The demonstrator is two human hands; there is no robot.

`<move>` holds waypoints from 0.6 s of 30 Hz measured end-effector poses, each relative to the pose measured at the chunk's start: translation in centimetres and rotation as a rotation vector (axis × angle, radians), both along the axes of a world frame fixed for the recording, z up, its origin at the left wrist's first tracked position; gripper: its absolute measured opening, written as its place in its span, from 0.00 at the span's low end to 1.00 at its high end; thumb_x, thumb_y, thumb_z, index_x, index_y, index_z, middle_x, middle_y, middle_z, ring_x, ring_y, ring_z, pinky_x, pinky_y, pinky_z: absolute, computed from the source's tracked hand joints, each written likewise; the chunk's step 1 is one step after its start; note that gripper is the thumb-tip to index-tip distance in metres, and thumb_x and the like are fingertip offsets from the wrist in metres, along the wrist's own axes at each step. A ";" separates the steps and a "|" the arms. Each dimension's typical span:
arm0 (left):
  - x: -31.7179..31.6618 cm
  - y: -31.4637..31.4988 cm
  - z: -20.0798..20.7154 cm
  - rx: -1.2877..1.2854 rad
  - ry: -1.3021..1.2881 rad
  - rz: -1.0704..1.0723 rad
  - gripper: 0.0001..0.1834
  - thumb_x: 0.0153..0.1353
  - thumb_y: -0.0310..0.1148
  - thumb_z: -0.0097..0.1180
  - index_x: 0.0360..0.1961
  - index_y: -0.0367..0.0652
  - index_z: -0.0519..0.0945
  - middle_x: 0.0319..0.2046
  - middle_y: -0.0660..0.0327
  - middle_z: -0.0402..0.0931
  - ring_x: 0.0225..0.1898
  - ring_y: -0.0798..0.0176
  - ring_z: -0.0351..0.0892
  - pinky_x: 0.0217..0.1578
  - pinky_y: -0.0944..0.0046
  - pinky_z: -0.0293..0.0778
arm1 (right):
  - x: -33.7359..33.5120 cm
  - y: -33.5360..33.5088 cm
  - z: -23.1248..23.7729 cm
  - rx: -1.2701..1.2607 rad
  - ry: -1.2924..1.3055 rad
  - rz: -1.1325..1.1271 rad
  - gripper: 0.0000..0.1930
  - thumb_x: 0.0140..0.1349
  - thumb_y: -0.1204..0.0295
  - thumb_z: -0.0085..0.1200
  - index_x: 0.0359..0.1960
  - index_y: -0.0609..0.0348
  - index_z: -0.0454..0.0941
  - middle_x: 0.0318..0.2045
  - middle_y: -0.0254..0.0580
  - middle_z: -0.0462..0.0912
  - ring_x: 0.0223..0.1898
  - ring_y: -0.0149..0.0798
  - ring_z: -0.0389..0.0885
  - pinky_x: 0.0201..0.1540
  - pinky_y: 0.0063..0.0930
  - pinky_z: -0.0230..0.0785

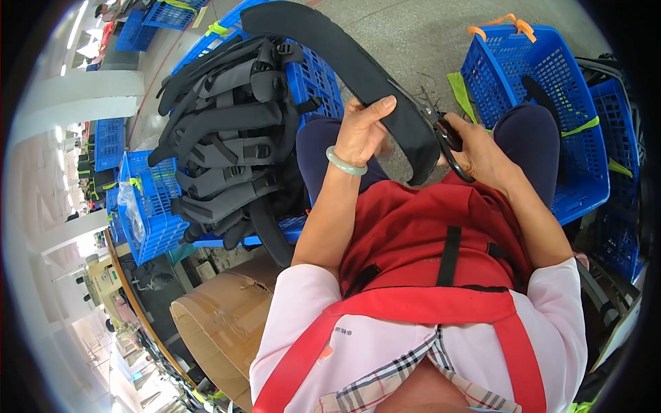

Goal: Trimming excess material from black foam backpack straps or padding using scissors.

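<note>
A long, curved black padded strap point(330, 49) stretches from the upper left down to my lap. My left hand point(359, 136) grips it near its lower part, thumb on top and fingers underneath. Black-handled scissors point(450, 139) are in my right hand point(480, 153), with the fingers around the handle loops. Their blades lie along the strap's right edge; whether they are parted is hard to tell. The strap's lower end curls above my red apron point(420, 241).
Left of my knees, a heap of black and grey padded straps point(234, 151) fills a blue crate point(318, 82). A blue plastic basket point(591, 162) with an orange tie stands at my right knee. A cardboard box point(224, 320) sits by my left elbow, with a sewing machine point(107, 289) beyond it.
</note>
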State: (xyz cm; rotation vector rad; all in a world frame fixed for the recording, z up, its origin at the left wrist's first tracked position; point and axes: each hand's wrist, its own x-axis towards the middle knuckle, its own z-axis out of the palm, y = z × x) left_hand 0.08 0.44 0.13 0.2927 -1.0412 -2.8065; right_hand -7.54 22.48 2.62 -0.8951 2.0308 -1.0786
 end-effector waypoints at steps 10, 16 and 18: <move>0.2 0.2 0.3 0.048 -0.012 -0.005 0.08 0.56 0.19 0.61 0.37 0.40 0.82 0.35 0.62 0.82 0.37 0.67 0.81 0.43 0.64 0.77 | 0.3 0.5 0.5 -0.012 0.089 0.058 0.25 0.56 0.58 0.62 0.43 0.64 0.65 0.19 0.51 0.70 0.22 0.54 0.65 0.29 0.38 0.62; 0.2 0.2 0.3 0.057 -0.010 -0.008 0.08 0.56 0.20 0.61 0.37 0.41 0.82 0.35 0.63 0.82 0.38 0.67 0.81 0.43 0.63 0.76 | 0.4 0.5 0.2 0.031 -0.066 0.012 0.25 0.56 0.58 0.62 0.45 0.62 0.64 0.20 0.49 0.69 0.22 0.49 0.67 0.29 0.37 0.62; 0.3 0.1 0.3 0.048 -0.005 -0.007 0.08 0.56 0.20 0.61 0.37 0.41 0.82 0.36 0.63 0.82 0.38 0.67 0.81 0.43 0.63 0.76 | 0.6 0.7 -0.3 -0.167 0.188 0.048 0.29 0.53 0.57 0.64 0.47 0.61 0.63 0.24 0.52 0.71 0.25 0.51 0.71 0.31 0.38 0.63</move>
